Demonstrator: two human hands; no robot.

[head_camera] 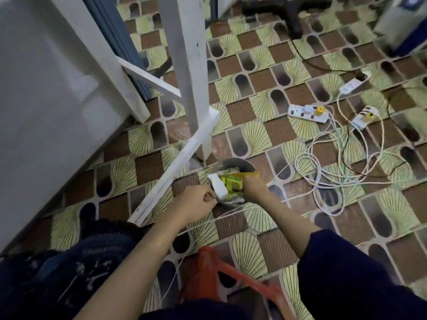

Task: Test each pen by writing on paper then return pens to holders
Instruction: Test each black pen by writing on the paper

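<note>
Bin (231,161) on floor: right hand (254,187) grips yellow packet (233,182); left hand (196,204) pinches white paper (218,188) over it

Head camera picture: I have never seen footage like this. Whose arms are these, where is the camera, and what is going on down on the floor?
The camera sits on a person's head and looks down, so the two bare arms are that person's own. No robot here. Both hands reach into a round grey bin standing on the patterned tile floor. The right hand grips a yellow-green wrapper; the left hand pinches something small beside a crumpled white paper. White power strips and tangled cables lie to the right, a white table leg stands behind. No pens or holders show.
</note>
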